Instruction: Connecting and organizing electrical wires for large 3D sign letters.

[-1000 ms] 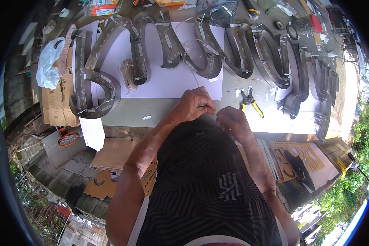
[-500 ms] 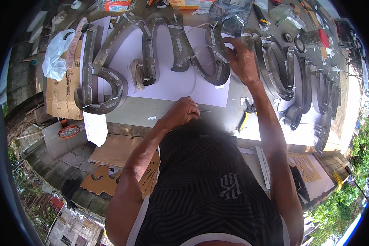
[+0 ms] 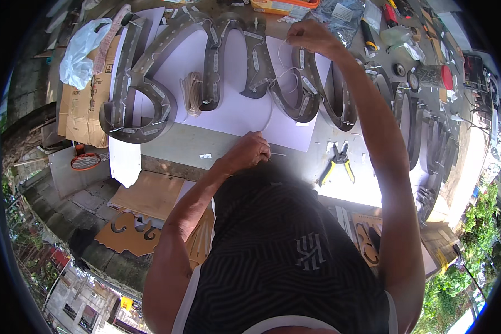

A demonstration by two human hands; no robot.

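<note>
1. A thin white wire (image 3: 280,54) is up above the far side of the table (image 3: 178,140), running down in a loose curve toward a U-shaped grey metal channel letter (image 3: 300,113).
2. The right hand (image 3: 312,38), reaching well forward over that letter, has its thumb and fingers pinched together on the wire's upper end.
3. The left hand (image 3: 249,149) is close to the person's chest, over the table's near part, fingers curled in and pinching a thin pale strand (image 3: 280,154) that juts out to the right.
4. Around the U, I see more grey metal channel letters (image 3: 211,78) in a row, lined with small white modules joined by wires.
5. A large white sheet (image 3: 293,137) lies under several of them, and a tied bundle of beige cord (image 3: 191,94) rests on it.
6. Right of the sheet is a wire stripper with yellow-and-black handles (image 3: 339,160), its handles spread apart.
7. Over on the left are a brown cardboard box (image 3: 83,119) and a whitish plastic bag (image 3: 80,58); along the far edge sits an orange plastic tray (image 3: 286,6).
</note>
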